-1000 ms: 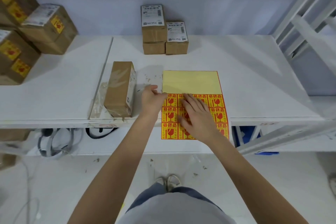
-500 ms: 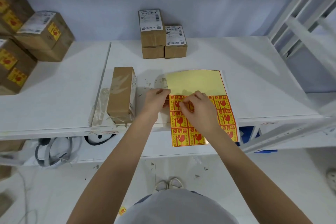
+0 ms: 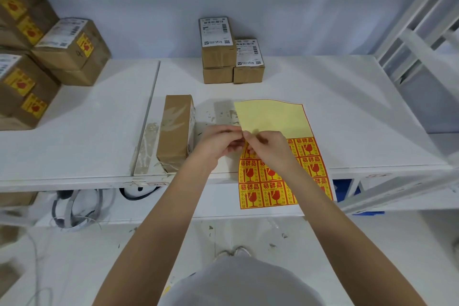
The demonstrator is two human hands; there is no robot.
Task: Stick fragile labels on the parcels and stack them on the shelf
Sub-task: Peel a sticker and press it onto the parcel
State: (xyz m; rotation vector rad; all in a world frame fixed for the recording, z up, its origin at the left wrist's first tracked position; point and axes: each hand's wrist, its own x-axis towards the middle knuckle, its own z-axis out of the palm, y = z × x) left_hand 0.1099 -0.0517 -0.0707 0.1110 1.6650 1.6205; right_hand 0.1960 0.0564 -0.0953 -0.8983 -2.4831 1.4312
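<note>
You pinch a label at the top-left of the sticker sheet [image 3: 285, 171] with both left hand [image 3: 218, 143] and right hand [image 3: 269, 148], the unlabelled parcel [image 3: 175, 131] just left, labelled parcels [image 3: 32, 62] already stacked, three parcels [image 3: 231, 54] waiting behind.

Parcel [image 3: 176, 131] lies left of label sheet [image 3: 278, 154]; 3 parcels [image 3: 231, 57], seemingly, behind.

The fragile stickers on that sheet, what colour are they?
Yellow with red print, a wine-glass symbol; the fragile stickers show best in the head view.
</note>
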